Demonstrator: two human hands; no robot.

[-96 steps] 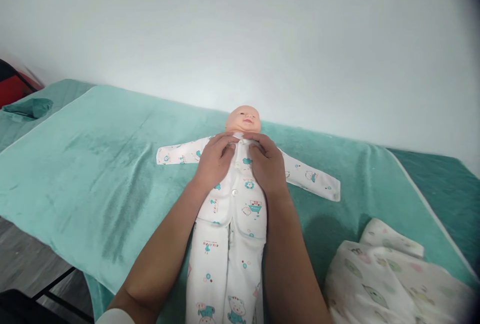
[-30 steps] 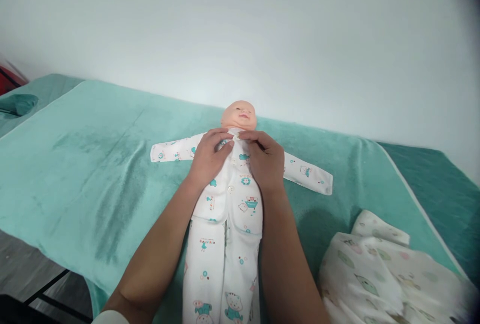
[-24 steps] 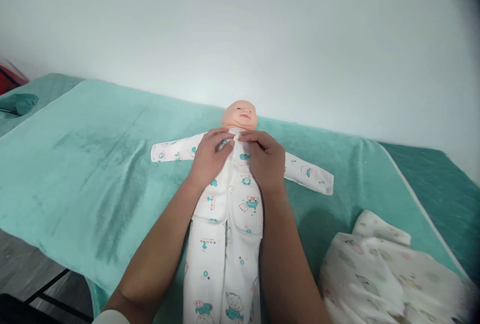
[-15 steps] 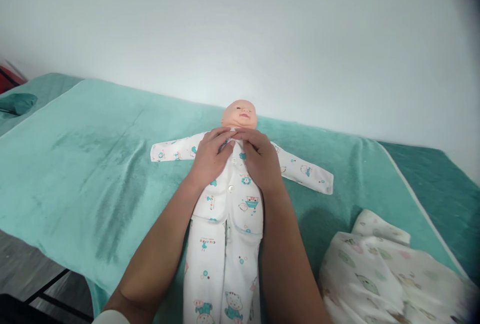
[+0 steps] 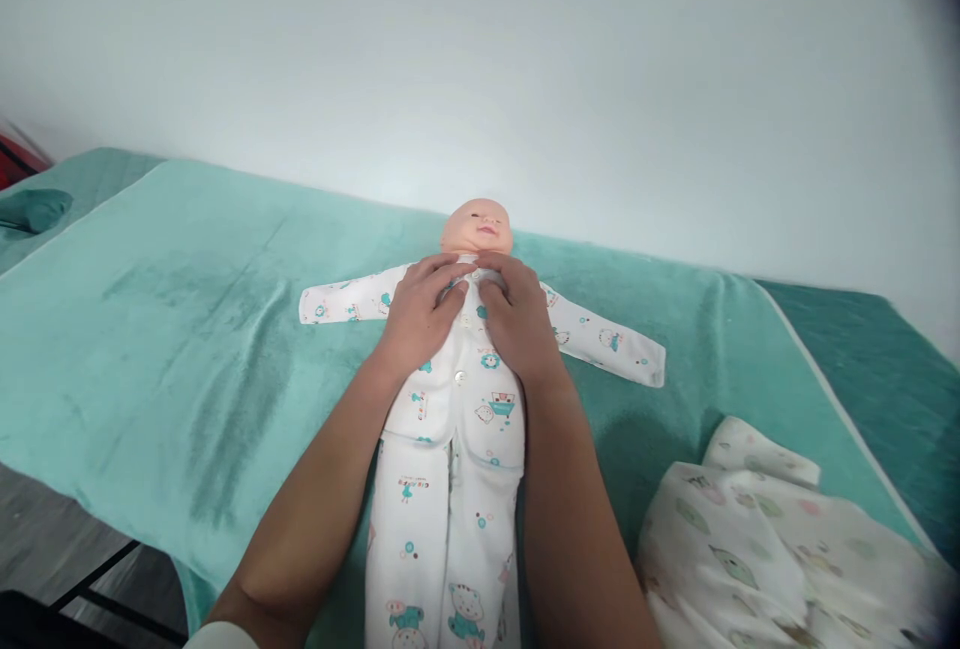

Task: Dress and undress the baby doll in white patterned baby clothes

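A plain white sleeve edge (image 5: 221, 635), smooth and gently curved, is the only clothing in view; too little of it shows to tell the fabric. Just beyond this edge, a shallow crease marks the elbow of the left arm. Farther up from the edge, the left forearm (image 5: 322, 489) is bare and narrows smoothly toward the wrist, and beyond that the left hand (image 5: 424, 309) is bare too. Well to the right of the edge, the right forearm (image 5: 574, 499) is likewise bare and tapered, ending in a bare right hand (image 5: 517, 314).
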